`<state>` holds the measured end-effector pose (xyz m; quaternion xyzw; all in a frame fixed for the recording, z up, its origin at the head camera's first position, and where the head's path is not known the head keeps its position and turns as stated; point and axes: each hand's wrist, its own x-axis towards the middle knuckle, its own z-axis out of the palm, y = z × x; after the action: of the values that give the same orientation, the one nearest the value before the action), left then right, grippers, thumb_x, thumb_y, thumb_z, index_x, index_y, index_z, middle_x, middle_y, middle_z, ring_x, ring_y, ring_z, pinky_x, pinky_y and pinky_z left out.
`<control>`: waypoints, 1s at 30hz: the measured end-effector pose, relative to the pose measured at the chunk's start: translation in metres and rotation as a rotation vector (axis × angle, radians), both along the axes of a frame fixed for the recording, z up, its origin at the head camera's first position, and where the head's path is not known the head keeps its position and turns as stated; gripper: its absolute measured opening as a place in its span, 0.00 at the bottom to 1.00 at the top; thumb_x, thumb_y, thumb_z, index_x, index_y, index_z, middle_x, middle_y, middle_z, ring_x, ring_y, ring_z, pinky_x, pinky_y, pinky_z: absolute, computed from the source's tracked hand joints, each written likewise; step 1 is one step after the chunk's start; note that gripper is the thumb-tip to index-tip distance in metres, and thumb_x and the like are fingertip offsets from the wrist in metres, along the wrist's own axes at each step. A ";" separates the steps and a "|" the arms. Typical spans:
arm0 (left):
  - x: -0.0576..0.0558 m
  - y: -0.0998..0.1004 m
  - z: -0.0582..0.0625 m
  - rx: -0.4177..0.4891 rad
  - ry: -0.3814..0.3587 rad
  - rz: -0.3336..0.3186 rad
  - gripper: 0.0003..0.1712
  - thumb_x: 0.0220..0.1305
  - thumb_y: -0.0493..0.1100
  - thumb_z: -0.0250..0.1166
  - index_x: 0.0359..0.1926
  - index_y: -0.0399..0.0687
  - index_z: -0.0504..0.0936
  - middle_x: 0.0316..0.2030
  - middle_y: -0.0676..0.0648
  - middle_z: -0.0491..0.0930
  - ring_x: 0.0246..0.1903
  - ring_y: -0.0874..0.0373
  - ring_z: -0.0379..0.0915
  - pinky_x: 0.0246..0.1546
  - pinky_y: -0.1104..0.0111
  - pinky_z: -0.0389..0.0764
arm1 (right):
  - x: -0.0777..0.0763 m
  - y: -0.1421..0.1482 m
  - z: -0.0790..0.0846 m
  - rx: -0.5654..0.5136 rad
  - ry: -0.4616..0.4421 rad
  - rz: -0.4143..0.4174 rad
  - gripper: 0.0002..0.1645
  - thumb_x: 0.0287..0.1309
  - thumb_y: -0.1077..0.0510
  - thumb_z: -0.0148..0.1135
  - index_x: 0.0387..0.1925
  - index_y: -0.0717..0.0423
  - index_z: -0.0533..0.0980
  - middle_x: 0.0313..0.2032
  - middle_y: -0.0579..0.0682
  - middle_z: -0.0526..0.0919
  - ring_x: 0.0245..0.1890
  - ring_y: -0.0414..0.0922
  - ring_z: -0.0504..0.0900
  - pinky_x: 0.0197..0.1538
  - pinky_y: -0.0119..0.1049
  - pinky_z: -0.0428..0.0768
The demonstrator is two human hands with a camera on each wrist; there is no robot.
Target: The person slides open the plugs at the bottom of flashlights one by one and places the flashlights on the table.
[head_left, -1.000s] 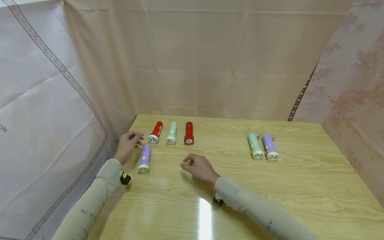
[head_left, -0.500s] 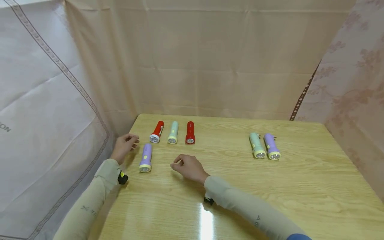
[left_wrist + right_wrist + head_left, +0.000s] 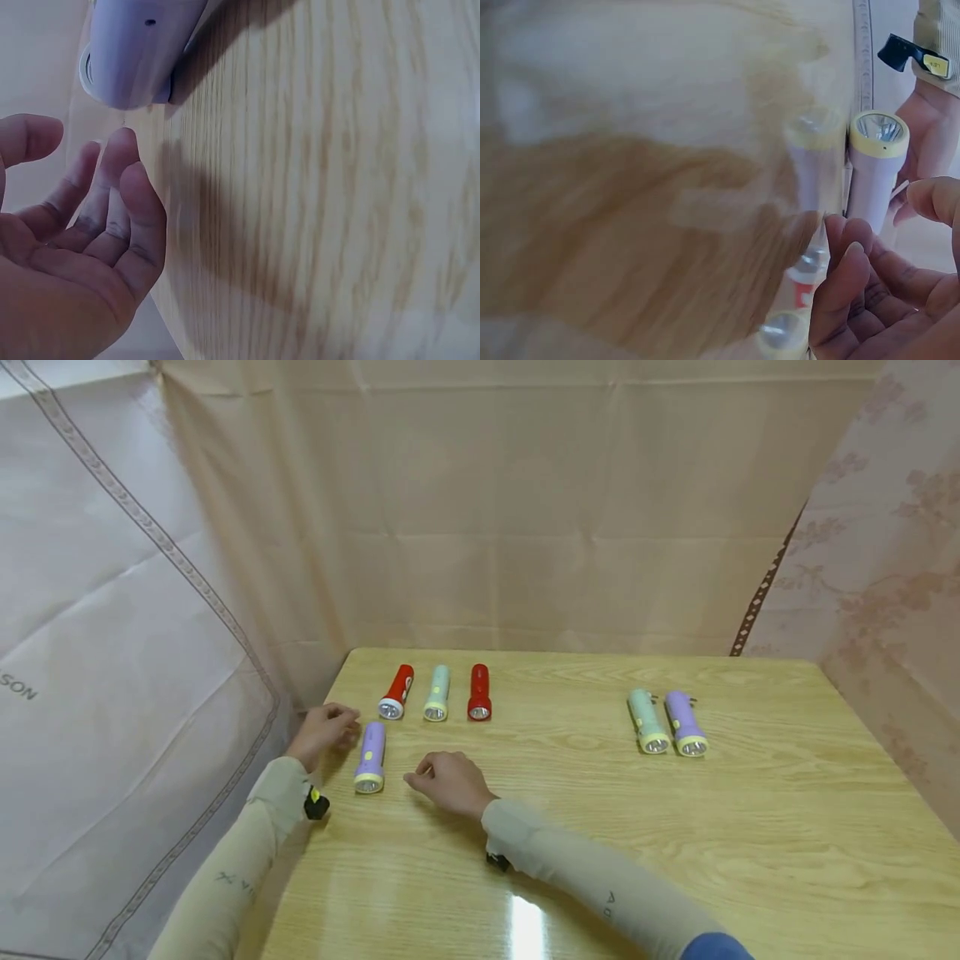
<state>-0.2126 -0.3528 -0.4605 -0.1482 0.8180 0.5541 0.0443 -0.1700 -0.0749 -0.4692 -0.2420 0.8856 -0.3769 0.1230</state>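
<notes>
A purple flashlight with a yellow head rim lies on the table's left side, its lens facing the person. My left hand hovers just left of it, fingers loosely bent and holding nothing. In the left wrist view, those fingertips are close to the tail end of the purple flashlight. To the right of the same flashlight is my right hand, empty, with thumb and fingers loosely curved. The right wrist view shows the yellow-rimmed head of the purple flashlight beyond the fingers, and the left hand behind it.
Behind lie a red flashlight with white rim, a mint flashlight and an all-red flashlight in a row. Farther right, another mint flashlight lies beside a second purple flashlight. Cloth hangs behind the wooden table.
My right hand has moved left, closer to the near purple flashlight. The left hand drew back a little, then came toward it again. The flashlights keep their places.
</notes>
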 end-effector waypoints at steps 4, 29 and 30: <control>-0.001 0.004 0.001 0.003 -0.008 -0.016 0.21 0.79 0.45 0.57 0.58 0.29 0.73 0.45 0.37 0.81 0.32 0.58 0.80 0.35 0.68 0.84 | -0.001 -0.011 0.001 0.002 -0.015 -0.004 0.19 0.67 0.38 0.65 0.37 0.49 0.86 0.26 0.37 0.80 0.28 0.39 0.75 0.32 0.34 0.73; -0.008 0.010 -0.004 -0.090 -0.077 -0.063 0.26 0.77 0.52 0.59 0.57 0.30 0.74 0.41 0.42 0.80 0.34 0.56 0.79 0.35 0.66 0.84 | 0.001 -0.059 -0.004 -0.076 -0.215 -0.065 0.26 0.66 0.32 0.63 0.34 0.50 0.85 0.20 0.43 0.80 0.16 0.40 0.75 0.20 0.34 0.72; -0.008 0.010 -0.003 -0.095 -0.077 -0.071 0.26 0.78 0.52 0.59 0.57 0.30 0.74 0.41 0.43 0.80 0.34 0.57 0.79 0.35 0.66 0.84 | 0.001 -0.060 -0.004 -0.073 -0.219 -0.069 0.26 0.65 0.32 0.63 0.33 0.49 0.85 0.20 0.43 0.80 0.16 0.40 0.74 0.20 0.34 0.72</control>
<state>-0.2202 -0.3426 -0.4639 -0.1423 0.8457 0.5067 0.0885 -0.1692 -0.1349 -0.4737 -0.1730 0.8603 -0.4372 0.1968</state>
